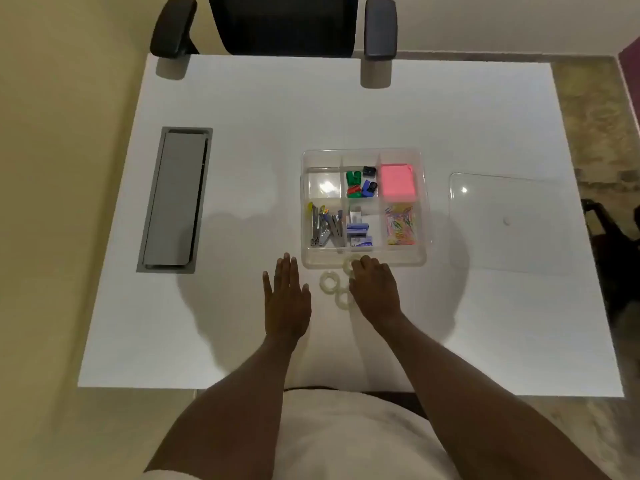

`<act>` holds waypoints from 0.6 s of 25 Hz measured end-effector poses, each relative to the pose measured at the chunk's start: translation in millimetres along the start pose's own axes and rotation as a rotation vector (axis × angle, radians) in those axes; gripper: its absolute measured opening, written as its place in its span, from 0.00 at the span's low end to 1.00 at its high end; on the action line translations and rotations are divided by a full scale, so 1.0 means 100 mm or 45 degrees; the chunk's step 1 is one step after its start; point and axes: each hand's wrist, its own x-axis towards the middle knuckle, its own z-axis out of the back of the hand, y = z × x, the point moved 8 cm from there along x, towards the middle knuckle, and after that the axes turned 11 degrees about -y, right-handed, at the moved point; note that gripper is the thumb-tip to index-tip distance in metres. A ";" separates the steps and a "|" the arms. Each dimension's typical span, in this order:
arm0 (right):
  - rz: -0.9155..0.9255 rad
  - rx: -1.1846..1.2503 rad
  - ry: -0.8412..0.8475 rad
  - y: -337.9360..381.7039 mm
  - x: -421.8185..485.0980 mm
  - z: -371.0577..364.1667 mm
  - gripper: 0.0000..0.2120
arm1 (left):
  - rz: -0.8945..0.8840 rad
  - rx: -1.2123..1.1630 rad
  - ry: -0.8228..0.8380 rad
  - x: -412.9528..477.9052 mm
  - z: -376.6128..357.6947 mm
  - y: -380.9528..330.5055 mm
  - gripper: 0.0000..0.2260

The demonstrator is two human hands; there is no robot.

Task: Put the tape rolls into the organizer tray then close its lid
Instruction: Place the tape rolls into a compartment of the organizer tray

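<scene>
Three clear tape rolls lie on the white desk just in front of the organizer tray: one at the left, one nearer me, one by the tray wall. My right hand rests over the rolls, its fingertips on the one by the tray; whether it grips it I cannot tell. My left hand lies flat on the desk, fingers apart, holding nothing. The tray is open, its top-left compartment empty. The clear lid lies flat to the right of the tray.
The tray's other compartments hold sharpeners, pink sticky notes, staplers, staple boxes and coloured paper clips. A grey cable hatch is set in the desk at left. A black office chair stands at the far edge.
</scene>
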 end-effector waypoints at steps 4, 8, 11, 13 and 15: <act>0.026 -0.066 -0.012 -0.04 0.12 -0.10 0.10 | 0.020 -0.019 0.054 0.15 -0.14 0.10 0.29; 0.028 -0.096 0.012 -0.02 0.16 -0.22 0.06 | -0.024 -0.027 0.033 0.38 -0.21 0.23 0.28; 0.024 -0.043 0.025 0.02 0.13 -0.22 0.06 | -0.022 -0.075 0.005 0.52 -0.24 0.25 0.28; 0.043 0.047 -0.047 0.07 0.07 -0.13 0.04 | -0.026 -0.101 -0.048 0.52 -0.25 0.23 0.27; 0.124 0.100 -0.115 0.18 0.01 0.00 0.07 | -0.033 -0.084 -0.088 0.51 -0.26 0.23 0.27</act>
